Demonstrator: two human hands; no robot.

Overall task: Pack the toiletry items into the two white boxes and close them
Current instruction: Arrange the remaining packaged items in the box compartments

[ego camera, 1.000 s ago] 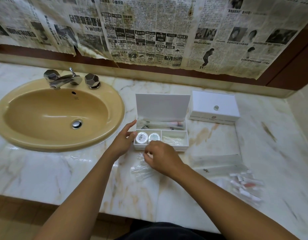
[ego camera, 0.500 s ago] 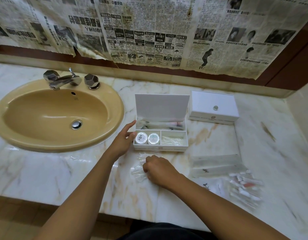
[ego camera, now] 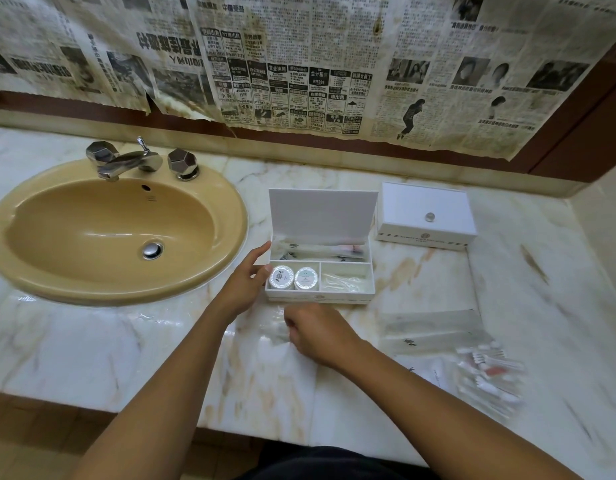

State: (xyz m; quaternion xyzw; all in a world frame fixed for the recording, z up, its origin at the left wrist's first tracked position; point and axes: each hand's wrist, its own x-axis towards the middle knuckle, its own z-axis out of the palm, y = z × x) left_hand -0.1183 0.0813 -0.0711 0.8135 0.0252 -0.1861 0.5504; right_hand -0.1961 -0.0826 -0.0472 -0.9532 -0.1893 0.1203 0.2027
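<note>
An open white box [ego camera: 348, 295] stands on the marble counter with its lid [ego camera: 322, 216] raised. Inside lie two round silver-lidded tins [ego camera: 292, 278], long packets in the back compartment [ego camera: 320, 250] and a clear packet at front right [ego camera: 346, 282]. My left hand [ego camera: 245, 282] touches the box's left side with straight fingers. Just in front of the box, my right hand [ego camera: 318, 332] curls its fingers round small clear packets [ego camera: 273, 329] lying on the counter. A second white box [ego camera: 425, 216] sits closed at the back right.
A tan oval sink [ego camera: 116, 233] with a chrome tap [ego camera: 126, 162] fills the left. More clear packets [ego camera: 433, 329] and a pile of small wrapped items [ego camera: 486, 375] lie at the right. Newspaper covers the wall behind. The counter's front edge runs below my arms.
My right hand has come back from the box's front edge to the clear packets on the counter and closed its fingers on them. My left hand has stayed at the box.
</note>
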